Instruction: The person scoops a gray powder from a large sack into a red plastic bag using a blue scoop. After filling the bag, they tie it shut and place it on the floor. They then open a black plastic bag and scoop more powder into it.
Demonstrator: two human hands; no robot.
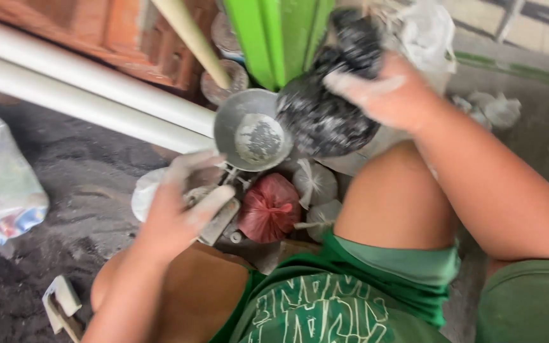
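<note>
My right hand [392, 95] is dusted pale grey and clamped around a clear plastic bag of dark, speckled powder [328, 117], fingers curled over its top. I hold the bag tilted just above and to the right of a small round metal bowl [249, 130], and the bag's bulging side touches the bowl's rim. Inside the bowl sits a little mound of grey powder.

My left hand [182, 209] is lower down, just as dusty, with the fingers half closed around the grey metal base [220, 222] under the bowl (it looks like part of a small scale, though blur hides the detail). I cannot tell how firmly it grips.

Just beside that hand, between my bare knees, lie 3 tied bags: a red one [269, 206] in the middle and 2 whitish ones [316, 184] to its right. I am crouched in green shorts [351, 292] with white print.

Behind the bowl stands a bright green upright piece [277, 38], with a pale wooden stick [192, 38] leaning to its left. 2 white pipes [84, 89] run slanting across the dark, gritty floor [77, 184]. At the far left lies a shiny, crumpled plastic bag [1, 184].
</note>
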